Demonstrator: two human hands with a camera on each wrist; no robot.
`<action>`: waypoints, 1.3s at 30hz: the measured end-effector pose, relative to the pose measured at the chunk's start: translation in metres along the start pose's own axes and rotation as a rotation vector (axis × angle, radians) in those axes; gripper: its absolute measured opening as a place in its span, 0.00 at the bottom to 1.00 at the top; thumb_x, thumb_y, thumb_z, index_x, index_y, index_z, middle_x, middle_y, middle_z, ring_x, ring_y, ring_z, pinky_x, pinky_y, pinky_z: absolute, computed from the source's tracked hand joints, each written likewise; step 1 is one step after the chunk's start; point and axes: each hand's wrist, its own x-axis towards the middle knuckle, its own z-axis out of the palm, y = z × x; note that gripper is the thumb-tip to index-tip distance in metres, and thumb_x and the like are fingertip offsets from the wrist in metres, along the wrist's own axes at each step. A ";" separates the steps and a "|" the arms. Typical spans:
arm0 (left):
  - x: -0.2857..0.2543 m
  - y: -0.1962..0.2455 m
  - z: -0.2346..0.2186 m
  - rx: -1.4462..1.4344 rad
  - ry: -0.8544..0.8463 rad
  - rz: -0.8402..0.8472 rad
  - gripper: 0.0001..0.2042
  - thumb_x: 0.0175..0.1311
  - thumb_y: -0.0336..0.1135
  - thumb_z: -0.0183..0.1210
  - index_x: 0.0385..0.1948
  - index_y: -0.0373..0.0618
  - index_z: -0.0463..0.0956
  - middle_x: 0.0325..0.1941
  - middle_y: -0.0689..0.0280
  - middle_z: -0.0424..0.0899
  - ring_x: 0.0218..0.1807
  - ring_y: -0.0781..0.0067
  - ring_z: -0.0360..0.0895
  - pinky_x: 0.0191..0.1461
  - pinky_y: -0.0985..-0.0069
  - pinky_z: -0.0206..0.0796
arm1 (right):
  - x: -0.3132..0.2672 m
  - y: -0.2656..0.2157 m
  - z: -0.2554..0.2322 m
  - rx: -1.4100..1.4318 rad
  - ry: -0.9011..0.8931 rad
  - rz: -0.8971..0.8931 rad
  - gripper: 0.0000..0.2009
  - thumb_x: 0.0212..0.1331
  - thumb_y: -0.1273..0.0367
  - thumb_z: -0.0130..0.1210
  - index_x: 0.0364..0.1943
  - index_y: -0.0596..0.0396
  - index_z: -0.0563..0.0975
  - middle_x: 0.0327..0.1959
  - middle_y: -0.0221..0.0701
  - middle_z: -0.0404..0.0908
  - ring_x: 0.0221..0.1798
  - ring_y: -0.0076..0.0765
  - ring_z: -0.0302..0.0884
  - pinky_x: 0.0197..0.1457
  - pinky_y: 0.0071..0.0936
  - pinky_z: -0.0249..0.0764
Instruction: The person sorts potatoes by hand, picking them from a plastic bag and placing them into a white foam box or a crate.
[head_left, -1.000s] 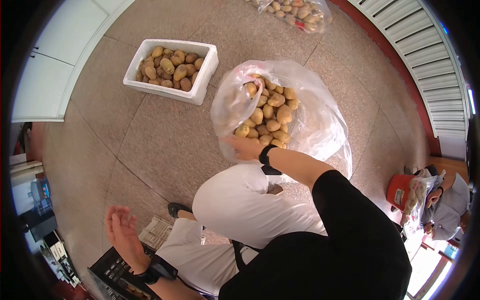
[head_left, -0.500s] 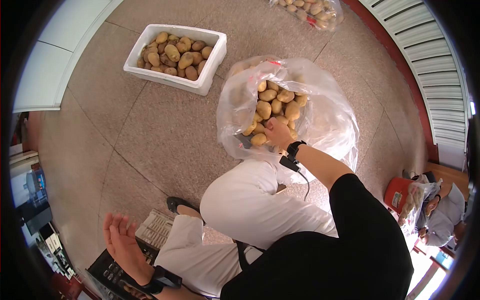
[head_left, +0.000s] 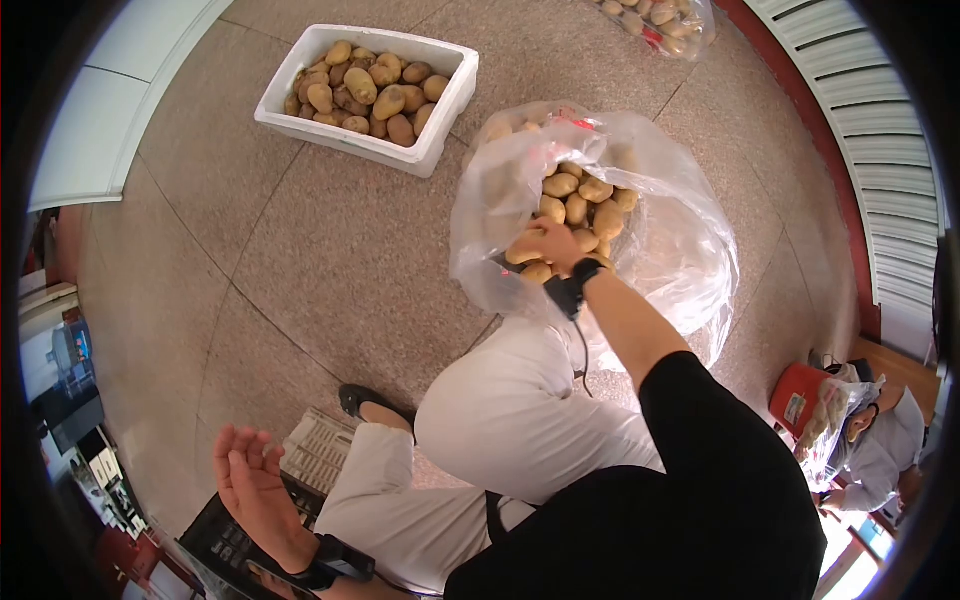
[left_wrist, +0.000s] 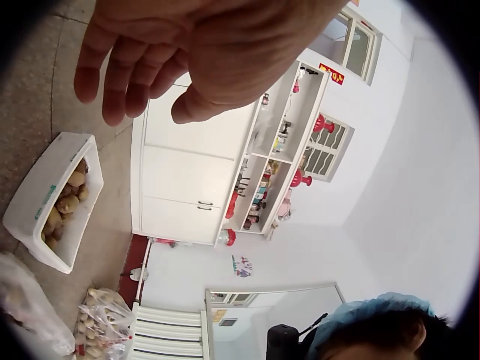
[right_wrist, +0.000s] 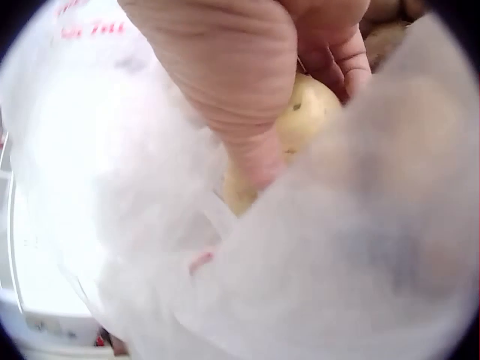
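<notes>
My right hand (head_left: 556, 245) reaches into a big clear plastic bag (head_left: 690, 240) of potatoes on the floor. Thumb and fingers curl round one yellow potato (right_wrist: 311, 112) at the bag's near left side, and bag film covers part of it in the right wrist view. More potatoes (head_left: 608, 220) lie beside the fingers. My left hand (head_left: 258, 490) hangs in the air at lower left, palm up, fingers loosely extended, with nothing in it. Beyond and left of the bag stands a white foam box (head_left: 440, 150) heaped with potatoes (head_left: 360, 87).
Another bag of potatoes (head_left: 672, 22) lies at the far edge. A black crate (head_left: 215, 540) sits beneath my left hand, near a pale slatted crate (head_left: 312, 452). At right, another person (head_left: 885, 440) is by a red bucket (head_left: 795, 398).
My right hand has moved from the bag's near left rim in among the potatoes and now grips one. The left hand stays about where it was. The head view has shifted slightly.
</notes>
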 end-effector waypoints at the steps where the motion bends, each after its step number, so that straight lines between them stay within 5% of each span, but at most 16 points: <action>1: 0.000 0.000 -0.001 0.012 -0.019 0.000 0.16 0.66 0.34 0.46 0.52 0.37 0.63 0.44 0.62 0.74 0.45 0.73 0.73 0.44 0.77 0.68 | -0.007 0.001 -0.018 0.286 -0.112 0.212 0.17 0.49 0.57 0.58 0.39 0.52 0.74 0.30 0.30 0.77 0.29 0.31 0.75 0.28 0.26 0.71; 3: -0.001 0.000 -0.003 0.018 -0.048 -0.001 0.17 0.66 0.36 0.46 0.53 0.38 0.63 0.44 0.63 0.73 0.45 0.74 0.72 0.44 0.77 0.68 | -0.021 0.033 -0.055 0.808 -0.238 0.178 0.18 0.55 0.54 0.53 0.42 0.49 0.73 0.30 0.27 0.76 0.26 0.24 0.73 0.22 0.20 0.68; 4: -0.002 0.000 -0.004 0.027 -0.038 -0.002 0.17 0.66 0.36 0.46 0.53 0.37 0.63 0.44 0.63 0.73 0.45 0.75 0.72 0.44 0.77 0.67 | -0.029 0.048 -0.074 0.999 -0.233 0.286 0.19 0.56 0.54 0.52 0.45 0.50 0.71 0.33 0.31 0.77 0.29 0.31 0.75 0.24 0.25 0.71; 5: -0.002 0.000 -0.004 0.036 -0.028 -0.002 0.17 0.66 0.36 0.45 0.53 0.37 0.63 0.44 0.63 0.73 0.46 0.75 0.71 0.44 0.78 0.66 | -0.041 0.058 -0.090 1.207 -0.287 0.189 0.20 0.54 0.54 0.53 0.44 0.52 0.71 0.36 0.35 0.77 0.33 0.40 0.75 0.27 0.31 0.73; 6: -0.003 0.000 -0.004 0.029 -0.035 -0.001 0.17 0.66 0.36 0.45 0.53 0.37 0.63 0.44 0.63 0.73 0.46 0.75 0.71 0.44 0.78 0.66 | -0.061 0.049 -0.102 1.240 -0.125 0.131 0.18 0.53 0.56 0.54 0.40 0.54 0.72 0.39 0.38 0.76 0.36 0.47 0.75 0.29 0.35 0.74; 9: -0.006 0.001 -0.003 0.036 -0.020 0.023 0.17 0.66 0.36 0.45 0.53 0.38 0.63 0.44 0.63 0.73 0.46 0.75 0.71 0.45 0.78 0.65 | -0.073 0.069 -0.124 1.299 0.142 0.097 0.15 0.50 0.58 0.56 0.35 0.54 0.74 0.32 0.37 0.77 0.32 0.42 0.77 0.29 0.32 0.75; 12: -0.008 0.001 0.001 0.033 -0.025 0.031 0.17 0.66 0.36 0.46 0.53 0.38 0.63 0.44 0.64 0.73 0.46 0.75 0.71 0.46 0.79 0.64 | -0.070 0.102 -0.133 0.929 0.117 0.195 0.14 0.46 0.59 0.58 0.30 0.55 0.76 0.27 0.35 0.77 0.32 0.38 0.77 0.32 0.32 0.74; 14: -0.007 0.000 0.003 0.024 0.009 0.029 0.15 0.65 0.33 0.46 0.52 0.37 0.63 0.44 0.61 0.74 0.45 0.72 0.73 0.43 0.77 0.67 | -0.071 0.106 -0.120 0.188 0.299 0.285 0.17 0.42 0.56 0.61 0.27 0.57 0.76 0.25 0.34 0.77 0.30 0.35 0.76 0.34 0.30 0.73; 18: -0.005 -0.004 0.001 0.021 0.008 0.028 0.15 0.65 0.33 0.47 0.52 0.37 0.64 0.44 0.61 0.73 0.45 0.72 0.73 0.43 0.77 0.67 | -0.054 0.121 -0.091 -0.218 0.200 0.240 0.27 0.38 0.56 0.66 0.40 0.62 0.74 0.36 0.40 0.78 0.36 0.36 0.77 0.37 0.29 0.73; 28: 0.000 -0.009 0.000 0.042 -0.019 0.027 0.16 0.65 0.36 0.48 0.51 0.40 0.65 0.44 0.64 0.74 0.46 0.74 0.72 0.45 0.77 0.65 | -0.060 0.082 -0.081 -0.238 0.196 0.199 0.31 0.37 0.58 0.67 0.46 0.60 0.72 0.40 0.40 0.77 0.42 0.34 0.76 0.43 0.27 0.72; 31: -0.007 -0.005 0.005 0.012 -0.043 0.058 0.15 0.65 0.35 0.49 0.50 0.40 0.65 0.43 0.63 0.74 0.45 0.73 0.72 0.44 0.77 0.65 | -0.070 0.081 -0.101 0.063 0.145 0.135 0.29 0.40 0.62 0.67 0.49 0.59 0.71 0.37 0.33 0.76 0.37 0.26 0.72 0.40 0.23 0.70; 39: -0.025 0.000 -0.007 -0.040 0.042 0.096 0.14 0.64 0.34 0.49 0.48 0.40 0.66 0.41 0.63 0.74 0.43 0.73 0.73 0.42 0.77 0.66 | -0.164 -0.043 -0.153 0.151 0.088 -0.117 0.26 0.42 0.68 0.65 0.49 0.58 0.70 0.37 0.33 0.76 0.37 0.25 0.73 0.39 0.22 0.70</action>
